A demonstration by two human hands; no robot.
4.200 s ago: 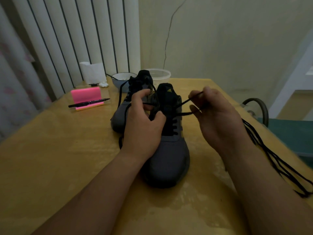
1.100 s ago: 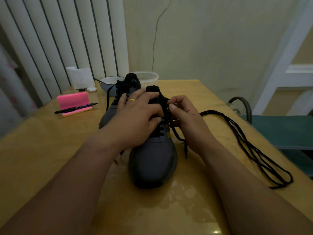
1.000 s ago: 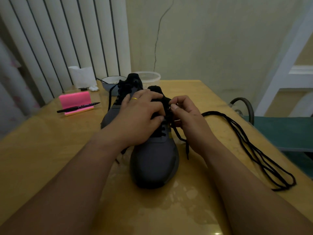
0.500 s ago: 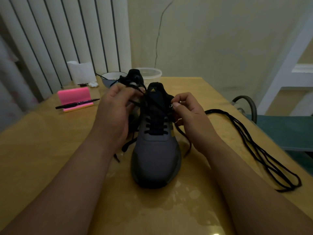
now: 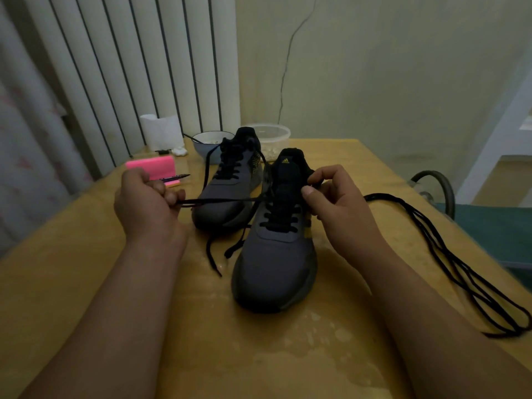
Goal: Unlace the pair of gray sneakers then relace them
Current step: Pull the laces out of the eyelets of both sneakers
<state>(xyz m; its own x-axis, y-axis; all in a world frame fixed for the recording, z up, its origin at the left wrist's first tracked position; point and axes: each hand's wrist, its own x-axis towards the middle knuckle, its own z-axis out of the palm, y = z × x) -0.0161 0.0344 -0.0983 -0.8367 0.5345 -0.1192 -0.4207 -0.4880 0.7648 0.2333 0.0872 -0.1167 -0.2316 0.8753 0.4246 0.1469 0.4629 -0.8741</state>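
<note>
Two gray sneakers stand toe-toward-me on the yellow table. The near sneaker (image 5: 276, 266) is laced with a black lace (image 5: 221, 200). My left hand (image 5: 145, 201) is closed on that lace and holds it stretched taut to the left, across the toe of the far sneaker (image 5: 223, 203). My right hand (image 5: 336, 208) pinches the near sneaker's right collar by the top eyelets. Two loose lace ends (image 5: 213, 254) hang onto the table between the shoes.
A loose black cord (image 5: 449, 260) lies coiled along the table's right edge. A pink holder (image 5: 157, 165) with a pen (image 5: 175, 177), a paper roll (image 5: 161, 132), a bowl (image 5: 208, 139) and a clear tub (image 5: 270, 136) stand at the back. A green chair (image 5: 495, 228) stands to the right.
My left hand has pulled the lace out leftward, away from the near sneaker's tongue, until it runs taut. My right hand stays at the collar.
</note>
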